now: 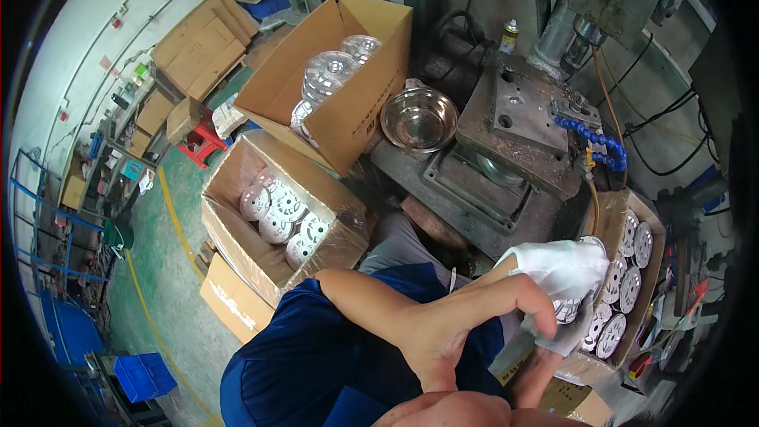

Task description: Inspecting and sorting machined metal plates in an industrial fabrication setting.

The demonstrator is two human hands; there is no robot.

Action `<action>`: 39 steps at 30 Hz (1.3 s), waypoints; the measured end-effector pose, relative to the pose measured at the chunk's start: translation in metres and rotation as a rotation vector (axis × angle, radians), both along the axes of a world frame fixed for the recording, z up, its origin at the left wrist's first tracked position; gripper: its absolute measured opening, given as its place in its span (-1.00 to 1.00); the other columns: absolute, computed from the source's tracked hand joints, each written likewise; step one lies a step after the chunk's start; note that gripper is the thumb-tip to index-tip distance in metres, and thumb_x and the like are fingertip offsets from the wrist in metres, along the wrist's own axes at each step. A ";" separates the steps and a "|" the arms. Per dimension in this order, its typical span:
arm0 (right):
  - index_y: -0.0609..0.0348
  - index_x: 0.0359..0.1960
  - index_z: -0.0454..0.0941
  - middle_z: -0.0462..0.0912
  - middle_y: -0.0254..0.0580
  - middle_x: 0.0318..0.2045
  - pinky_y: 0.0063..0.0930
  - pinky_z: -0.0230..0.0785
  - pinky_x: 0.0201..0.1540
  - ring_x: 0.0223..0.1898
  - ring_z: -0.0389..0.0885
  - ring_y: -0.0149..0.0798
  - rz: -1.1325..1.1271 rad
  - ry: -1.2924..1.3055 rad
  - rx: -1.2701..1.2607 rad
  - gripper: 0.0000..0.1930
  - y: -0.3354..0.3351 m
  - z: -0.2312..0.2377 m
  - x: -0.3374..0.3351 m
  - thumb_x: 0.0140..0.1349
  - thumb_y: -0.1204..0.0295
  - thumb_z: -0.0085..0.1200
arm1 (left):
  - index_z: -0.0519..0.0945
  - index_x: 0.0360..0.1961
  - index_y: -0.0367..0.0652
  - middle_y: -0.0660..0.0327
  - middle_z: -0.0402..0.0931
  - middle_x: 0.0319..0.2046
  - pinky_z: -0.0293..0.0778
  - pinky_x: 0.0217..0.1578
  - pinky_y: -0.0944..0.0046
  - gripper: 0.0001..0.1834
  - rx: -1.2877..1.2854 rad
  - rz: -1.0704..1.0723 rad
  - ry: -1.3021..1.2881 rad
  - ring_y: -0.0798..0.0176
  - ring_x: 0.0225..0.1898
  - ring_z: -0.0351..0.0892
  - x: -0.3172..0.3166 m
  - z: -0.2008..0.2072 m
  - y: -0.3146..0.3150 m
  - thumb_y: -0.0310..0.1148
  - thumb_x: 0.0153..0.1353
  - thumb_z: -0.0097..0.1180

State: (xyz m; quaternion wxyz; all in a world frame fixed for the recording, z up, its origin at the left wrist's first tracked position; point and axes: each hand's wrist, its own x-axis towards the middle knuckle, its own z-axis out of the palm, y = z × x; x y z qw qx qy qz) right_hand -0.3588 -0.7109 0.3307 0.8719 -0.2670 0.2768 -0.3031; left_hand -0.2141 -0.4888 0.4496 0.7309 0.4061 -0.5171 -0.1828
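Observation:
My left hand (553, 265), in a white glove, is closed over the upper part of a shiny slotted metal disc (566, 311); most of its fingers are hidden. From below, my right hand (571, 338), in a pale glove, grips the same disc's lower edge. Both hands are beside an open carton (585, 369) at the right, where several similar discs (630, 289) stand in rows. Bare skin (435, 336) with a bent, finger-like shape crosses the near foreground; how it joins the arms is unclear.
Left of my legs, a plastic-lined carton (229, 225) holds several slotted discs. Behind it, a taller carton (273, 79) holds shiny round covers. A metal bowl (419, 119) sits by the heavy press die (506, 115), which has a blue coolant hose (589, 136). A spray can (509, 36) stands behind.

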 end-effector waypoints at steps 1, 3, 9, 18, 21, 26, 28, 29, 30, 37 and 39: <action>0.27 0.14 0.34 0.48 -0.08 0.07 -0.29 0.23 0.18 0.10 0.44 -0.19 0.003 -0.002 0.002 -0.53 -0.002 -0.002 -0.001 0.30 0.23 -0.24 | 0.43 -0.12 -0.41 -0.01 0.33 0.00 0.17 0.03 0.18 0.13 0.002 0.003 -0.002 0.07 0.02 0.30 -0.001 0.000 0.001 0.63 -0.14 -0.23; 0.29 0.15 0.33 0.47 -0.08 0.08 -0.30 0.22 0.19 0.11 0.43 -0.19 0.007 -0.057 0.014 -0.52 -0.004 -0.003 -0.001 0.30 0.23 -0.23 | 0.40 -0.09 -0.40 -0.03 0.28 0.05 0.13 0.06 0.15 0.17 0.042 -0.025 0.037 0.07 0.05 0.26 -0.003 0.000 0.001 0.66 -0.20 -0.23; 0.29 0.09 0.37 0.55 -0.11 -0.06 -0.39 0.38 0.00 -0.06 0.53 -0.24 -0.017 -0.043 0.009 -0.58 -0.001 0.003 0.004 0.32 0.27 -0.23 | 0.37 -0.05 -0.41 -0.03 0.26 0.07 0.10 0.10 0.14 0.23 -0.103 0.045 0.063 0.07 0.10 0.24 -0.004 -0.003 -0.008 0.70 -0.27 -0.22; 0.27 0.07 0.39 0.56 -0.11 -0.14 -0.40 0.41 -0.10 -0.14 0.55 -0.23 -0.033 0.019 0.016 -0.59 0.001 0.008 0.009 0.32 0.26 -0.21 | 0.33 0.01 -0.32 0.12 0.34 -0.06 0.14 0.04 0.23 -0.06 -0.107 0.057 0.065 0.14 0.02 0.29 -0.002 -0.002 -0.010 0.34 -0.12 0.16; 0.27 0.09 0.37 0.55 -0.08 -0.10 -0.34 0.41 -0.07 -0.10 0.54 -0.18 0.034 -0.043 -0.001 -0.58 -0.006 -0.001 0.002 0.31 0.25 -0.20 | 0.31 0.03 -0.35 0.06 0.30 0.04 0.09 0.12 0.20 -0.08 -0.133 0.056 0.090 0.10 0.11 0.25 -0.006 -0.013 -0.013 0.31 -0.06 0.11; 0.29 0.16 0.31 0.47 -0.01 0.07 -0.24 0.35 0.10 0.06 0.48 -0.10 -0.028 -0.043 0.006 -0.52 -0.005 -0.004 0.001 0.29 0.23 -0.18 | 0.29 0.05 -0.37 -0.01 0.16 0.19 -0.08 0.25 0.14 -0.23 -0.137 -0.023 0.240 0.05 0.27 0.10 0.005 -0.017 -0.017 0.19 0.15 -0.03; 0.29 0.17 0.29 0.45 -0.01 0.09 -0.25 0.31 0.14 0.09 0.45 -0.12 -0.060 -0.059 0.000 -0.51 -0.004 -0.004 0.001 0.29 0.24 -0.18 | 0.36 -0.06 -0.35 -0.14 0.23 0.16 -0.07 0.26 0.03 -0.19 -0.183 0.133 0.425 -0.02 0.28 0.11 0.003 -0.012 -0.021 0.33 0.16 -0.14; 0.30 0.17 0.29 0.45 -0.02 0.09 -0.25 0.31 0.14 0.10 0.44 -0.13 -0.061 -0.072 -0.010 -0.51 -0.001 0.001 0.002 0.30 0.25 -0.18 | 0.36 -0.06 -0.35 -0.14 0.23 0.16 -0.07 0.26 0.03 -0.19 -0.180 0.118 0.429 -0.02 0.28 0.11 0.005 -0.013 -0.018 0.33 0.16 -0.14; 0.30 0.17 0.28 0.45 -0.03 0.09 -0.26 0.31 0.14 0.09 0.45 -0.14 -0.092 -0.003 -0.108 -0.52 -0.003 -0.009 0.001 0.30 0.25 -0.18 | 0.35 -0.03 -0.34 -0.08 0.24 0.14 -0.03 0.24 0.10 -0.42 -0.198 0.138 0.398 0.07 0.25 0.14 0.009 -0.016 -0.013 0.02 0.20 -0.02; 0.31 0.16 0.29 0.47 -0.05 0.07 -0.31 0.34 0.12 0.07 0.46 -0.19 -0.083 -0.082 -0.078 -0.55 -0.003 -0.008 0.002 0.30 0.30 -0.14 | 0.47 -0.22 -0.31 0.18 0.50 -0.27 0.30 -0.17 0.39 -0.89 -0.169 0.272 0.461 0.44 -0.26 0.40 0.005 -0.015 0.003 -0.56 0.23 0.04; 0.30 0.16 0.29 0.47 -0.05 0.07 -0.31 0.33 0.12 0.07 0.46 -0.20 -0.081 -0.065 0.003 -0.56 -0.003 -0.006 0.001 0.31 0.30 -0.15 | 0.48 -0.24 -0.32 0.17 0.51 -0.30 0.32 -0.19 0.40 -0.90 -0.145 0.353 0.395 0.43 -0.29 0.41 0.006 -0.020 0.006 -0.51 0.24 0.04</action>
